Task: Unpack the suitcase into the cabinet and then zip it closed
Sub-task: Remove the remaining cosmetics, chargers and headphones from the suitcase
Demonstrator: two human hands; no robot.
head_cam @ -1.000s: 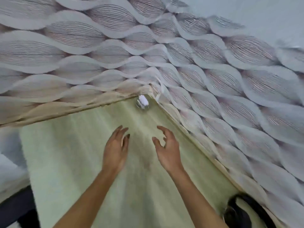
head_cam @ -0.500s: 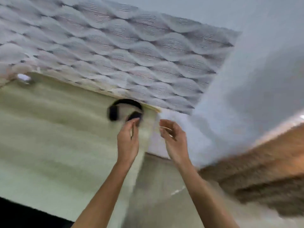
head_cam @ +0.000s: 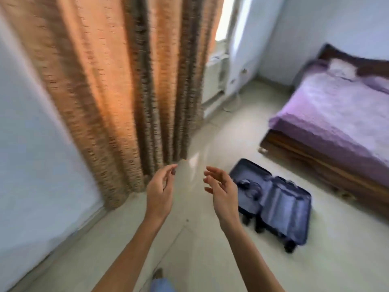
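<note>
the left grip (head_cam: 159, 192), loosely curled, and the right grip (head_cam: 221, 190), spread, both hold nothing; the suitcase (head_cam: 280, 199) lies open on the floor (head_cam: 210, 249), to the right of the right grip, near the bed (head_cam: 336, 114).

The pale tiled floor (head_cam: 336, 260) carries an open dark-blue suitcase (head_cam: 273, 199) (both halves flat), right; purple-covered wooden bed (head_cam: 336, 114) beyond.

You can read no text, label, brand or number: the suitcase (head_cam: 282, 205), bed (head_cam: 336, 114) and curtain (head_cam: 117, 81) are blurred and show you no legible lettering.
</note>
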